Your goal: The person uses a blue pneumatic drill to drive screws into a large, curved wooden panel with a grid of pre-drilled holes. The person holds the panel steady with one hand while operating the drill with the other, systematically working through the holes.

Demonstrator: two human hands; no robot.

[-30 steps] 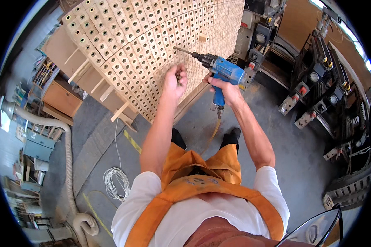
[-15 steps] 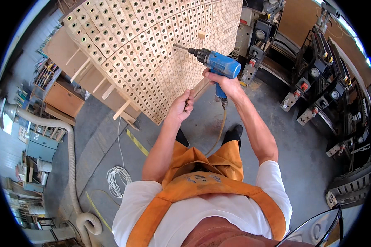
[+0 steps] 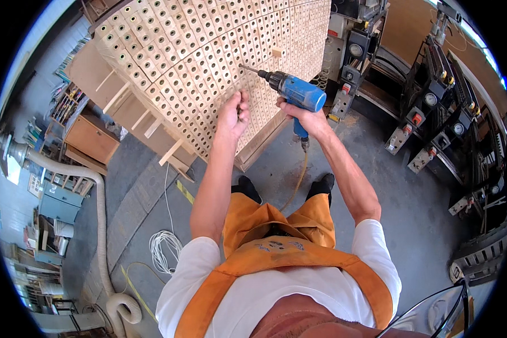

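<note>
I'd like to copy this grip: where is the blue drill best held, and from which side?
By its handle, from below and behind. The blue drill lies level, bit aimed at the holed wooden panel, handle hanging down; the right hand wraps it there.

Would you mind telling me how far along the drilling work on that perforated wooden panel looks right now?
Done: the wooden panel already shows rows of round holes across its visible face. In hand: the right hand grips a blue drill with its bit pointing at the panel, and the left hand is raised against the board beside it, fingers curled, contents unclear. Left: I cannot tell how many holes remain.
</note>
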